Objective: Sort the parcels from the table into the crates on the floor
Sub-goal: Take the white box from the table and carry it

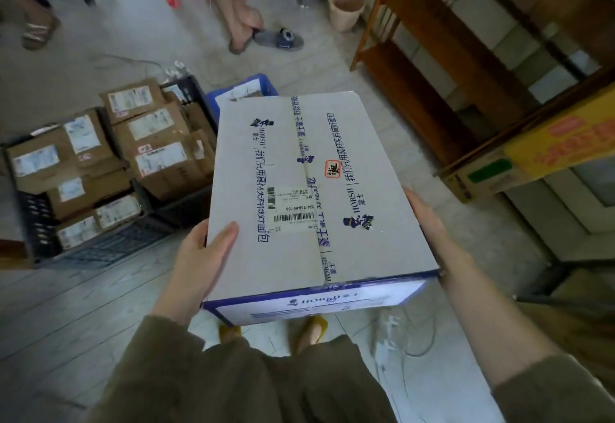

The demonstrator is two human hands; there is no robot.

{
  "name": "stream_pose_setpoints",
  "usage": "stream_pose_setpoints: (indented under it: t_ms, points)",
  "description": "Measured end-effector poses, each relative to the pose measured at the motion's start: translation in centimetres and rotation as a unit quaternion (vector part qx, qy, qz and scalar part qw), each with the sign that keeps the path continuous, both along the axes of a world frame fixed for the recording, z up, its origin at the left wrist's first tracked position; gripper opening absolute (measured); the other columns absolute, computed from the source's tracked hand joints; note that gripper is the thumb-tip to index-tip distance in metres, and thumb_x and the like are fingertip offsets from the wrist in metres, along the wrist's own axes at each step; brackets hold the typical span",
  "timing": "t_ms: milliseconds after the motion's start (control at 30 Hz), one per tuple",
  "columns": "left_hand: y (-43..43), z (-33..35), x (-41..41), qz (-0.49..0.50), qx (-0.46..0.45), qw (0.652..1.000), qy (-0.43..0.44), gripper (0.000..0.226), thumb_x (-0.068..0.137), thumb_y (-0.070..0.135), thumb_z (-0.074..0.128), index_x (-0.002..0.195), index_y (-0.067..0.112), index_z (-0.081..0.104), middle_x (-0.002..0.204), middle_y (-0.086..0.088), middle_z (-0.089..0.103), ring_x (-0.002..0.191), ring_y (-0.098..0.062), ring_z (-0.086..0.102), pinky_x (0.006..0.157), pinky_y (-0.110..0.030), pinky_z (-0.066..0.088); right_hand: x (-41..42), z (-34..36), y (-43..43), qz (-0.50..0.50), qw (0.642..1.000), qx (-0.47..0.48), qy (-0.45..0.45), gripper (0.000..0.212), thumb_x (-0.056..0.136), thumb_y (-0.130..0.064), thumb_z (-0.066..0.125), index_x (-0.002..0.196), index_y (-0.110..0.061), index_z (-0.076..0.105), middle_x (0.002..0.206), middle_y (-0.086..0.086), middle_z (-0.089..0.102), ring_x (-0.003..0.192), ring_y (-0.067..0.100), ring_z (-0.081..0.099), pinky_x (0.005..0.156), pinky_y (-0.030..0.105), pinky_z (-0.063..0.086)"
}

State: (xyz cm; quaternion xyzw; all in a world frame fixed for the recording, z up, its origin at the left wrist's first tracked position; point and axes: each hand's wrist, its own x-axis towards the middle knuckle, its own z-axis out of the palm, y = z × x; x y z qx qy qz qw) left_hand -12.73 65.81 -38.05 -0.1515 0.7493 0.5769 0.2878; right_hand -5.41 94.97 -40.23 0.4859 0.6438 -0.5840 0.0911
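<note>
Olive-brown fleecy sleeves (146, 356), mustard-yellow shoes (314, 326)

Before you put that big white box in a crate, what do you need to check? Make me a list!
1. Grip: left hand grips the white cardboard box with blue print, thumb on top; right hand holds its other side: ok.
2. Shipping label facing up: ok.
3. Room in the black plastic crates: brown cardboard parcels nearly fill them: not ok.
4. Room in the blue plastic crate: mostly hidden behind the box: cannot tell.
5. Floor by the feet: a white power strip and cable lie there: not ok.
</note>
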Motion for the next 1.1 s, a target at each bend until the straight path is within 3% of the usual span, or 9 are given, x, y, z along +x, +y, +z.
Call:
stream_pose_setpoints:
  t_ms: [67,233,333,433,600,833,967,1100]
  points:
    - [1.3,-0.4,1.4,0.011,-0.007,1.000,-0.006,0.023,0.094,0.029,0.052,0.114,0.019,0.053,0.090,0.005,0.065,0.076,-0.014,0.062,0.057,-0.024,0.044,0.6,-0.8,1.9,0.023,1.000,-0.012,-0.004,0.035,0.075,-0.059,0.050,0.091,-0.034,0.069,0.105,0.006,0.064,0.102,0.024,0.058,0.095,0.040,0.042]
    - [3.3,-0.8,2.8,0.012,-0.024,0.999,-0.025,0.020,0.094,0.031,0.051,0.112,0.022,0.050,0.087,0.007,0.063,0.074,-0.014,0.063,0.055,-0.024,0.044,0.7,-1.2,3.8,0.019,0.999,-0.034,0.003,0.025,0.089,-0.039,0.052,0.081,-0.023,0.069,0.092,0.003,0.067,0.083,0.015,0.059,0.078,0.031,0.043]
    - [4.0,-1.5,2.5,0.002,-0.045,0.998,-0.036,0.027,0.094,0.033,0.051,0.116,0.017,0.051,0.087,0.005,0.063,0.072,-0.016,0.063,0.053,-0.024,0.044,0.8,-2.2,4.7,0.030,0.998,-0.051,-0.028,0.027,0.089,-0.041,0.052,0.090,-0.020,0.069,0.093,0.005,0.068,0.086,0.017,0.061,0.079,0.032,0.045]
    - [4.5,-2.1,2.5,-0.015,-0.051,0.997,-0.059,0.031,0.094,0.035,0.050,0.119,0.016,0.050,0.090,0.001,0.065,0.074,-0.019,0.065,0.054,-0.026,0.047,1.3,-3.0,5.3,0.023,0.997,-0.070,-0.030,0.027,0.088,-0.038,0.052,0.097,-0.016,0.067,0.089,0.008,0.065,0.079,0.017,0.059,0.069,0.029,0.043]
    - [5.9,-3.5,3.2,-0.026,-0.060,0.995,-0.078,0.029,0.095,0.031,0.050,0.118,0.014,0.053,0.088,0.000,0.067,0.072,-0.019,0.066,0.053,-0.027,0.047,2.6,-4.7,6.7,0.011,0.993,-0.105,-0.049,0.021,0.093,-0.031,0.050,0.079,-0.020,0.062,0.067,-0.001,0.059,0.059,0.011,0.053,0.056,0.025,0.039]
    - [9.5,-5.9,5.8,0.020,-0.083,0.984,-0.156,0.030,0.094,0.037,0.051,0.114,0.016,0.049,0.090,-0.004,0.065,0.071,-0.022,0.065,0.051,-0.027,0.048,3.3,-6.8,10.0,0.030,0.991,-0.110,-0.073,0.016,0.091,-0.022,0.049,0.079,-0.018,0.059,0.077,0.004,0.053,0.068,0.012,0.047,0.058,0.027,0.035]
    - [11.9,-8.1,8.0,0.057,-0.075,0.976,-0.197,0.024,0.094,0.033,0.051,0.108,0.014,0.049,0.087,-0.007,0.064,0.071,-0.024,0.063,0.055,-0.029,0.049,3.4,-9.1,12.6,0.047,0.989,-0.095,-0.106,0.012,0.090,-0.021,0.051,0.091,-0.015,0.061,0.088,0.008,0.054,0.075,0.015,0.048,0.059,0.026,0.036]
    - [13.4,-10.4,9.9,0.090,-0.064,0.962,-0.251,0.026,0.094,0.033,0.051,0.110,0.011,0.051,0.089,-0.008,0.065,0.074,-0.023,0.064,0.055,-0.029,0.048,3.7,-11.8,14.6,0.094,0.984,-0.070,-0.134,0.028,0.091,-0.016,0.049,0.102,0.005,0.064,0.090,0.008,0.052,0.077,0.016,0.047,0.059,0.026,0.034]
